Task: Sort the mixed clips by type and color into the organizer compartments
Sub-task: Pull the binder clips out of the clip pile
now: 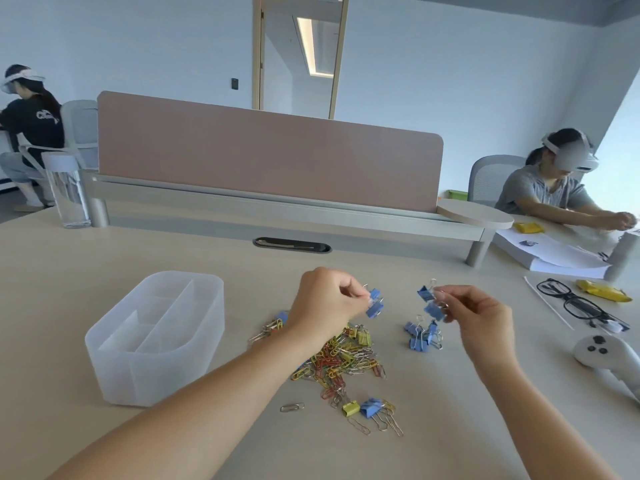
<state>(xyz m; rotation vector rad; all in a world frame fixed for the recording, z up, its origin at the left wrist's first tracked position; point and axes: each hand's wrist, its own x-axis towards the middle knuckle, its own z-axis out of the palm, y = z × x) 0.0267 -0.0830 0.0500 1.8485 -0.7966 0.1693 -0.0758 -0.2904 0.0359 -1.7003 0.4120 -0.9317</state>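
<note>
A mixed pile of coloured paper clips and binder clips (341, 358) lies on the desk in front of me. My left hand (325, 299) hovers above it and pinches two blue binder clips (374, 303) by their wire handles. My right hand (479, 315) pinches two more blue binder clips (431, 303) above a small group of blue binder clips (423, 336) set apart to the right. The translucent organizer (156, 336), with several compartments, stands to the left, nothing visible in it. A yellow and a blue binder clip (363, 407) lie at the pile's near edge.
Black glasses (575, 301) on paper, a yellow packet (601, 289) and a white controller (609, 358) lie at the right. A clear water bottle (67, 190) stands far left before the pink desk divider (266, 150). Two other people sit at neighbouring desks.
</note>
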